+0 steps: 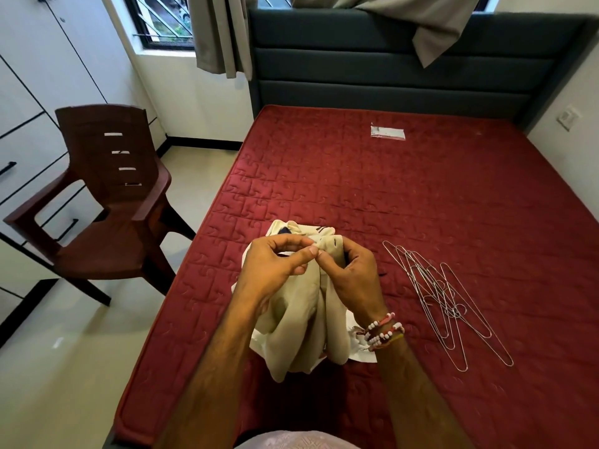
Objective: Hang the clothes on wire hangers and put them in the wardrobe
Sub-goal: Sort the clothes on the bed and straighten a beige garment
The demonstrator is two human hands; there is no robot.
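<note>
Drooping in loose folds; crumpled beige garment [299, 320]

both hands meet on the garment [304, 319], left hand [275, 270] and right hand [353, 280] pinching its top edge, cloth hanging below the grip onto the mattress [421, 205]. wire hangers [450, 303] lie heaped just right of the grip, on the mattress. far beyond the grip, a packet [388, 132] near the headboard [405, 59]. chair [107, 202] well left, on the floor, wardrobe [29, 92] behind it.

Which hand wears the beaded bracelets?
The right hand: red-and-white beaded bracelets circle its wrist, while the left hand has a bare wrist. Both pinch the beige garment.
</note>
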